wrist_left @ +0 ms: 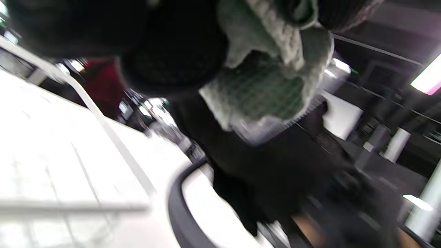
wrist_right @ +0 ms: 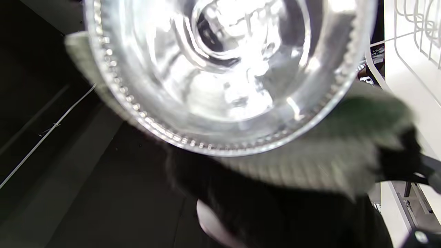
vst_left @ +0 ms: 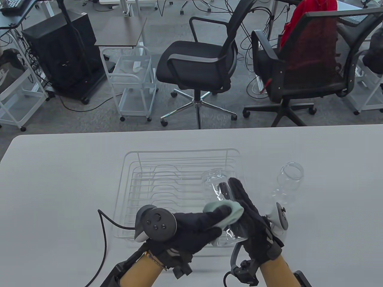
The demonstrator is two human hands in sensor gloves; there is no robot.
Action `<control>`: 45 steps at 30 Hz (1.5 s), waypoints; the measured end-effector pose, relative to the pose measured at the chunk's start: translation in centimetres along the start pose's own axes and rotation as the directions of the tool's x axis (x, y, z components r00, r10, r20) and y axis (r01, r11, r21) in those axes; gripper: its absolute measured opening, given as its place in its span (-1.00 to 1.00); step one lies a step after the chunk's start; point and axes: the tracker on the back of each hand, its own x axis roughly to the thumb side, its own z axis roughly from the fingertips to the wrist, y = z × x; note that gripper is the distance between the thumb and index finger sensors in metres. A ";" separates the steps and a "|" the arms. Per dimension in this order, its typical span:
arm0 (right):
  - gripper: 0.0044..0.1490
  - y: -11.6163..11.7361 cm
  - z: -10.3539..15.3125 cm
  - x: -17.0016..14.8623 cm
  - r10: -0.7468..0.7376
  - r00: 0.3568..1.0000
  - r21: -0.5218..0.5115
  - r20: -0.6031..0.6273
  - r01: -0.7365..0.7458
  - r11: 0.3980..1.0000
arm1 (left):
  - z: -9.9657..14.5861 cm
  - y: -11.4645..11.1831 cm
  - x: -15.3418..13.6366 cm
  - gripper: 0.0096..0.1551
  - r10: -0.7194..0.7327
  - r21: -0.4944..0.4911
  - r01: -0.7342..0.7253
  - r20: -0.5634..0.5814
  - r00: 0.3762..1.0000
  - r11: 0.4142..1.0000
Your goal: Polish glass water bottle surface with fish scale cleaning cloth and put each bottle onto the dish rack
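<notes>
A second bottle [vst_left: 286,185] stands on the tabletop [vst_left: 59,185] right of the rack [vst_left: 167,185], just beyond the right hand's tracker — its open mouth up and tipped slightly right. A black cable [vst_left: 103,239] runs from the left hand's tracker across the near tabletop to the bottom edge. The rack is white wire, lying in the middle of the tabletop, nothing seen resting on it; its near right corner is hidden behind the hands.

The tabletop is pale grey and plain. Beyond its far edge lies grey carpet with two black office chairs [vst_left: 203,62], one carrying a red garment [vst_left: 308,18], white wire carts [vst_left: 134,83], a black cabinet [vst_left: 62,50] and loose cables.

The bottle [vst_left: 220,206] being polished is held above the rack's near right part, clear glass, its long axis running from near right to far left, mouth pointing far and base toward the person. In the right wrist view the round base [wrist_right: 224,75] fills the frame.

The right hand [vst_left: 251,218] has its fingers wrapped along the bottle's right side, gripping it. The left hand [vst_left: 194,230] pinches a bunched pale green cloth [vst_left: 230,210] and presses it against the bottle's left side; in the left wrist view the cloth [wrist_left: 272,75] hangs crumpled from the fingers.
</notes>
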 end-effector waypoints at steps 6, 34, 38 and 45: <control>-0.04 0.1 -0.1 0.1 0.001 1.000 0.017 0.010 -0.001 1.000 | 0.1 0.3 0.4 -0.41 -0.144 0.137 0.146 -0.019 0.989 0.980; -0.05 0.2 0.1 -0.1 -0.001 1.000 0.005 0.021 0.001 1.000 | 0.3 0.8 -1.0 -0.42 -0.077 0.127 0.078 -0.020 0.997 0.989; -0.05 -0.3 0.1 -0.3 -0.014 1.000 0.009 0.010 0.014 1.000 | -0.2 -0.2 0.5 -0.45 -0.060 0.002 0.060 0.052 0.997 0.998; -0.07 -0.2 0.1 0.1 -0.014 1.000 0.042 -0.001 0.014 0.999 | 0.3 0.9 -0.9 -0.40 -0.097 0.289 0.120 -0.094 0.991 0.950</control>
